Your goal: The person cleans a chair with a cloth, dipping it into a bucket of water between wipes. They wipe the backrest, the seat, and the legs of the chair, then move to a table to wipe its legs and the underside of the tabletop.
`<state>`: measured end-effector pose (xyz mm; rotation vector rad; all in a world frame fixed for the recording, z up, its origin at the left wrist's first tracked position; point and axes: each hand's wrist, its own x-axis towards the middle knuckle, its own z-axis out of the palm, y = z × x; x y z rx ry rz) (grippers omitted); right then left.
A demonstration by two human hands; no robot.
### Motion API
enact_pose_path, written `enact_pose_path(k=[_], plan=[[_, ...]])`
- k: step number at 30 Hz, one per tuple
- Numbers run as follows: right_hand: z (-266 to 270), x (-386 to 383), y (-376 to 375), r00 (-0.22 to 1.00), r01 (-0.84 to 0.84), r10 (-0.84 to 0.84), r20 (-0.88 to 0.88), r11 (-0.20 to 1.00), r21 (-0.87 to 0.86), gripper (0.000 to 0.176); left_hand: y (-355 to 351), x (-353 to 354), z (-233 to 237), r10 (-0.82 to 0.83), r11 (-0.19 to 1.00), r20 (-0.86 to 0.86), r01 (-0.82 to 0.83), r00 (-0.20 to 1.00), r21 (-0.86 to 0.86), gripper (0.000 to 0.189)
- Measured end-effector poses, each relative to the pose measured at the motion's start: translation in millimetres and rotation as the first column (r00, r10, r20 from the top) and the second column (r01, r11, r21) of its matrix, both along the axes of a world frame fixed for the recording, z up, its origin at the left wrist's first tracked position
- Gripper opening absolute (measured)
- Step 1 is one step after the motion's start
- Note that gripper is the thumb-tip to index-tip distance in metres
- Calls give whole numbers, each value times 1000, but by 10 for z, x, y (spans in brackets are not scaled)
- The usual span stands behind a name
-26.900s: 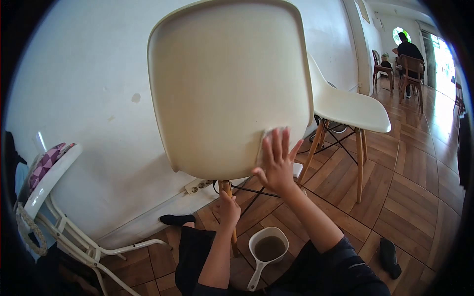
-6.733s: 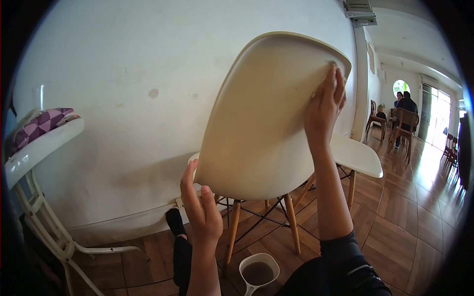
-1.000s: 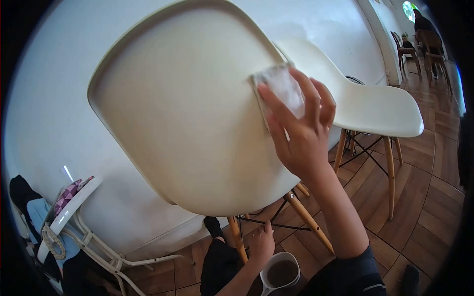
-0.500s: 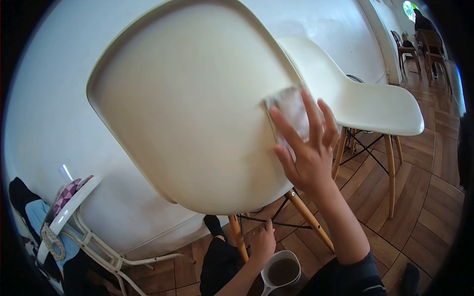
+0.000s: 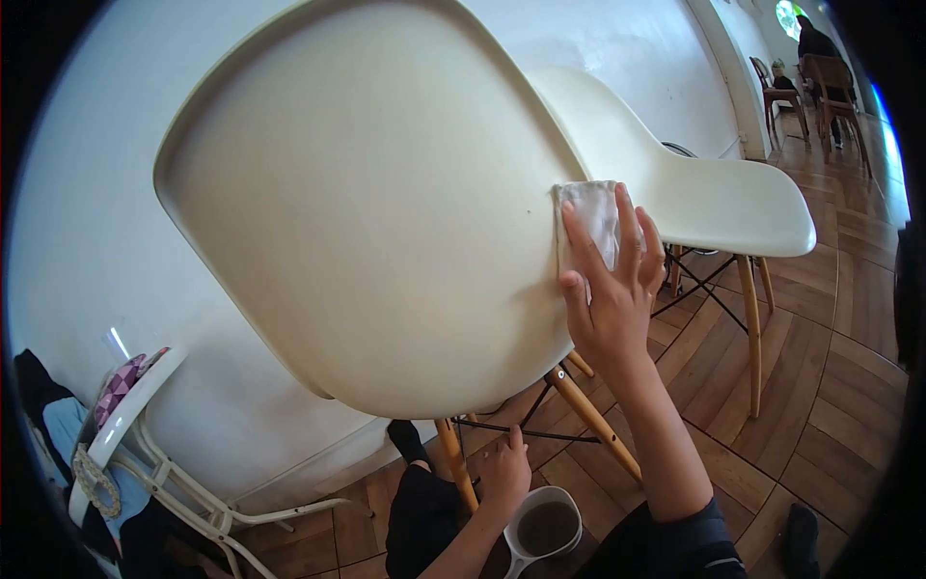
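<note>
A cream moulded chair shows its large curved back surface, with wooden legs and black cross-bars below. My right hand presses a folded whitish cloth against the right edge of that surface, fingers spread over it. Low down, under the chair's edge, my left hand is near a wooden leg and the black cross-bar, one finger pointing up; its other fingers look curled, and what they hold, if anything, is hidden. Beside it stands a white handled container with brownish liquid inside.
A second cream chair stands to the right, close behind the first. At the lower left, a white metal-framed chair carries cloth items. White wall behind, wooden floor at right. A person is among brown chairs far back.
My right hand and the cloth have slid slightly right, to the chair's edge. The whole view has shifted a little, so the chairs appear further left.
</note>
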<state>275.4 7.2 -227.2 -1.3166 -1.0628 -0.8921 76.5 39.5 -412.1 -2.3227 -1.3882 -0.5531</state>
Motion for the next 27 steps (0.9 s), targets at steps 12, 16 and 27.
enact_pose_path(k=[12,16,27], plan=[[77,62,-12,998,-18,16,54,999,30,45,11,12,0,10,1000,-5,-10,1000,-21,36],[381,64,2,998,-35,29,61,995,93,45,22,-6,-13,-16,1000,-1,16,1000,9,37],[-742,-261,100,971,-217,224,83,972,-90,69,10,-25,-27,-15,1000,16,16,1000,-20,38]])
